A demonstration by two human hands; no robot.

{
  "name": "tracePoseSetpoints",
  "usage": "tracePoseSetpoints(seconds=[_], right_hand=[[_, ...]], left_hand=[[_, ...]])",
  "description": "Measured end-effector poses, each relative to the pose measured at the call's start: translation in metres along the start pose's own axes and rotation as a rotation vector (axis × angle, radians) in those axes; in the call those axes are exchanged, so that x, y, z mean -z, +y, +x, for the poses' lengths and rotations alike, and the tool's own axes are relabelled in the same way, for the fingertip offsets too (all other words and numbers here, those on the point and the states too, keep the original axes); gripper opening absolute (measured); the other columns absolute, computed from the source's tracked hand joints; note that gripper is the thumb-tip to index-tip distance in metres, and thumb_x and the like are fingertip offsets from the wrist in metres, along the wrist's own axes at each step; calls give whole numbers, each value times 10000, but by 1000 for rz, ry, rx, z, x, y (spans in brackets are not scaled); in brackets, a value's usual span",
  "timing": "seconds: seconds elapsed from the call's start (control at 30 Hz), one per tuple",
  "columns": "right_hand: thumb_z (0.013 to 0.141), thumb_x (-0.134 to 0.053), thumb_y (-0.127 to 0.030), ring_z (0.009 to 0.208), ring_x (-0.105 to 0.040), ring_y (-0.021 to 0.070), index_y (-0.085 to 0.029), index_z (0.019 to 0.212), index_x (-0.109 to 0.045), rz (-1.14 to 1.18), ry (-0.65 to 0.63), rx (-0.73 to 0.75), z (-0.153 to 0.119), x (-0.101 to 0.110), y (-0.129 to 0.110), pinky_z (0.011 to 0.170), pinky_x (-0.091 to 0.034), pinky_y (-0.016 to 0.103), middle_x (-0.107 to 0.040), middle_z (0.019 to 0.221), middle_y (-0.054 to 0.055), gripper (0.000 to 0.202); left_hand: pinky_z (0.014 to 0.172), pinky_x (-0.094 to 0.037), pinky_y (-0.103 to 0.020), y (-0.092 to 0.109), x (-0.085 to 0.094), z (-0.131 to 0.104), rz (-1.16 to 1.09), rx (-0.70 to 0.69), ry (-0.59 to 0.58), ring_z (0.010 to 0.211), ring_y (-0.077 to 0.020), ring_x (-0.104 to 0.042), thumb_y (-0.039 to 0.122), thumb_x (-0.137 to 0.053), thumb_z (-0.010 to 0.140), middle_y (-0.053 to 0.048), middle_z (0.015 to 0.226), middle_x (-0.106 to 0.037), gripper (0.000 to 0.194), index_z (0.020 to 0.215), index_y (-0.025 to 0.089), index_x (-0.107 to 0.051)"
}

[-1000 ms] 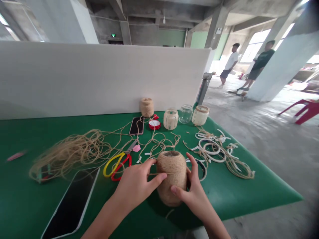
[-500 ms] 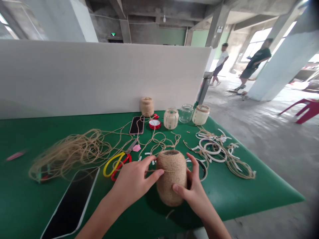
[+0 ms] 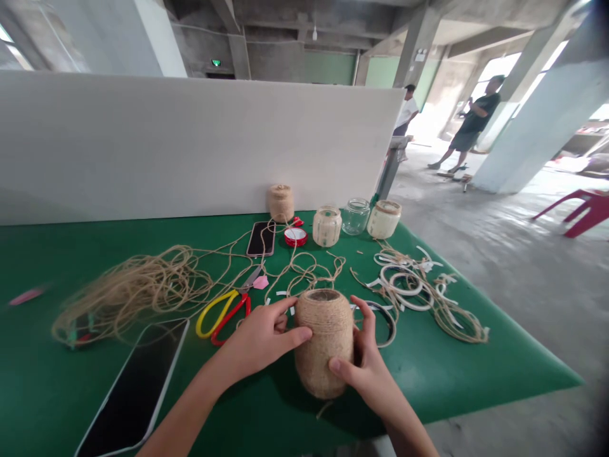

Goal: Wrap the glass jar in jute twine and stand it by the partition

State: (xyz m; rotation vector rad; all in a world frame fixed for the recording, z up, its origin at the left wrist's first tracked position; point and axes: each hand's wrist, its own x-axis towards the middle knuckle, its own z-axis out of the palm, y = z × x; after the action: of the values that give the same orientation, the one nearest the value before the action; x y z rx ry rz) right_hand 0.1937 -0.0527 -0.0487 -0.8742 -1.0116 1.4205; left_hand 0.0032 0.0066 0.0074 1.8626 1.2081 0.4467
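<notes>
A jar wrapped in jute twine (image 3: 323, 355) stands between my hands on the green table, its dark open mouth facing up. My left hand (image 3: 266, 336) grips its left side near the shoulder, the thumb pressed on the twine and the other fingers partly hidden behind. My right hand (image 3: 364, 355) holds the right side, thumb on the front, index finger by the upper edge. Yellow-and-red-handled scissors (image 3: 228, 311) lie left of the jar. A large loose heap of twine (image 3: 147, 285) spreads farther left, with strands running toward the middle.
A phone (image 3: 137, 387) lies front left, another phone (image 3: 261, 239) farther back. Along the back stand a twine-wrapped jar (image 3: 281, 204), two whitish jars and a clear glass jar (image 3: 356, 217). Tape rings (image 3: 406, 287) and twine lie right. A white panel (image 3: 200, 146) borders the table; two people stand beyond.
The wrapped jar has shifted slightly left and down with both hands still on it. The twine strand by my left hand no longer shows. The people in the background have moved left.
</notes>
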Motion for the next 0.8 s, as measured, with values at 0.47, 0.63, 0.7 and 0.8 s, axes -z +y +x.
tracePoseSetpoints(seconds=[0.47,0.63,0.7,0.8], right_hand=[[694,-693,-333,1254,-364,229,-353,1366,-35,-176,32,49,-4,-1,-13,1023,-301,392,-320,1396,66,940],[656,-721,-243,1134,-493,219,-376,1367,8,-343,124,15,-7,-15,-16,974,-367,386,-419,1310,48,1027],[638,-730,-228,1098,-518,225,-375,1367,7,-395,176,17,-6,-19,-14,952,-389,392,-446,1277,46,1047],[622,-739,-228,1037,-552,228,-357,1366,-22,-438,235,14,-2,-20,-11,917,-416,392,-482,1212,49,1042]], left_hand=[[464,-254,-210,10,-3,-5,-12,106,35,513,-105,-348,502,-555,724,69,551,-321,546,1180,208,-494],[469,-280,-210,16,-8,-6,58,102,91,530,-122,-403,516,-554,705,50,559,-404,531,1141,215,-525],[469,-279,-216,17,-12,-6,101,108,107,519,-127,-420,529,-535,710,42,555,-434,520,1122,211,-538],[473,-277,-224,18,-14,-7,158,107,133,518,-140,-452,551,-510,720,29,560,-475,522,1110,206,-543]])
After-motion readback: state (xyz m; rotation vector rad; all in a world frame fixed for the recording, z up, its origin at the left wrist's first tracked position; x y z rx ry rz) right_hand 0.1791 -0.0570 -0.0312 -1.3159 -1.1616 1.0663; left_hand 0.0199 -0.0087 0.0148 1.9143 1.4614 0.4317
